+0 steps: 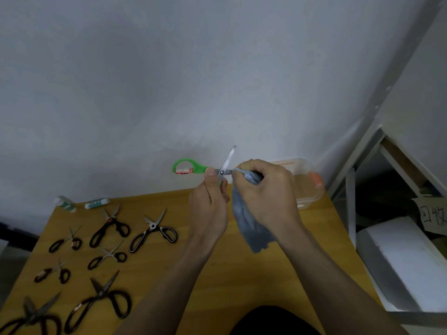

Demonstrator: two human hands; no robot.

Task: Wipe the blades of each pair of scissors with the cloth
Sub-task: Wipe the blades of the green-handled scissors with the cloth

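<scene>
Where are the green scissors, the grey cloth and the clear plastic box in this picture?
green scissors (pixel 185 167): head view, on the green handle loop.
grey cloth (pixel 250 226): head view, on the part hanging below the right hand.
clear plastic box (pixel 307 187): head view, on its side wall behind the right hand.

Head view; looks down, close over table (pixel 217 274)

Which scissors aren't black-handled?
The green-handled scissors, held up off the table in the left hand while the right hand presses the cloth to a blade. All pairs lying on the table have dark handles.
</scene>
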